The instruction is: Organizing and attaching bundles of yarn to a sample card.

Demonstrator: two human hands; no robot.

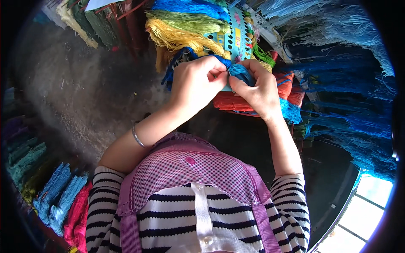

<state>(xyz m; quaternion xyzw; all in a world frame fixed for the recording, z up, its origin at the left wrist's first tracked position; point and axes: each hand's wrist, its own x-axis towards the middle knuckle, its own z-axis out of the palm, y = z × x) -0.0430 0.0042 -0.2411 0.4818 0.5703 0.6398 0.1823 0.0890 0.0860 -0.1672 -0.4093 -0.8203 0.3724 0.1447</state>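
Note:
A light teal card [236,33] with a row of punched holes lies in front of me, bundles of thread fixed along its edge. Yellow thread [177,36], green thread [185,21] and bright blue thread [190,8] hang off its left side. My right hand [259,86] closes thumb and fingers round a small teal-blue thread bundle [241,72]. Beside it, my left hand [198,82] pinches at the card's lower end, next to dark blue thread [219,60]. What its fingertips hold is too small to make out.
Red-orange skeins [232,102] and a blue skein [291,111] lie under the card. Long blue hanks [341,84] hang along the right. Light blue skeins [61,194] and red skeins [78,219] are at lower left. Grey floor [76,92] shows at left.

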